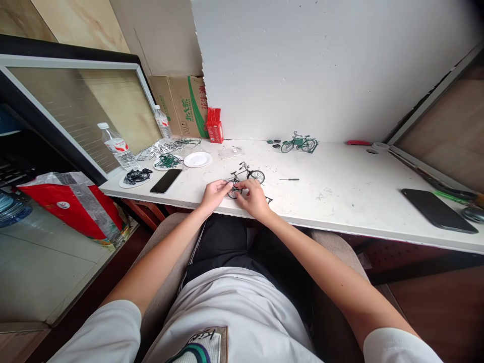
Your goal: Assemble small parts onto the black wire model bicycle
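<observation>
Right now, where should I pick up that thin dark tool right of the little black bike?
Pinch the thin dark tool near its middle, coming down from above. It lies flat and crosswise on the white table with bare surface around it, so fingers can likely close across it.

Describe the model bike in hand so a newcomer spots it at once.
Start at the white desk, near edge, centre. The left hand and right hand meet there on the black model bicycle. Its only lookalike, the green model bicycle, stands far back by the wall.
</observation>
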`<move>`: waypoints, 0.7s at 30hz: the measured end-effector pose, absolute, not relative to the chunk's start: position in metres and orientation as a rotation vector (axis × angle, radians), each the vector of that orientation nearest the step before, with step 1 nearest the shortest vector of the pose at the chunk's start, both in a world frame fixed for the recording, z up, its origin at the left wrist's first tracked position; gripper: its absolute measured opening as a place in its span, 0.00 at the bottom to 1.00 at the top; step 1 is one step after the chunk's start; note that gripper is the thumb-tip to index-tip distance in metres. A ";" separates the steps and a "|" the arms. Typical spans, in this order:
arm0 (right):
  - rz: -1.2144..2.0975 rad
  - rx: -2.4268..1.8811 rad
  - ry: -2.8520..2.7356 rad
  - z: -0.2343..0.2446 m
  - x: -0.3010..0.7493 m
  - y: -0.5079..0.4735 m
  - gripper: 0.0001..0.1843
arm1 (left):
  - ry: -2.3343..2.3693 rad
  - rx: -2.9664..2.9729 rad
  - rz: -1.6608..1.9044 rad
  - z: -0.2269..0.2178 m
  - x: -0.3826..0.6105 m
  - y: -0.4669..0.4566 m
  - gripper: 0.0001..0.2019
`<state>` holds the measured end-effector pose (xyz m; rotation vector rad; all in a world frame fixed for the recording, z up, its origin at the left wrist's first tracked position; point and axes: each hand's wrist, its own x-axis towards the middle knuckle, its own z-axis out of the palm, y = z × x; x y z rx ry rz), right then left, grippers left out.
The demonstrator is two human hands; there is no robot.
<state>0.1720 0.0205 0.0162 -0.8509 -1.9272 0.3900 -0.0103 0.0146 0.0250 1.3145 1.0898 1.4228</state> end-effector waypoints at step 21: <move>0.248 -1.457 -2.051 0.045 0.271 0.076 0.22 | 0.798 0.813 1.495 0.028 -0.028 0.028 0.11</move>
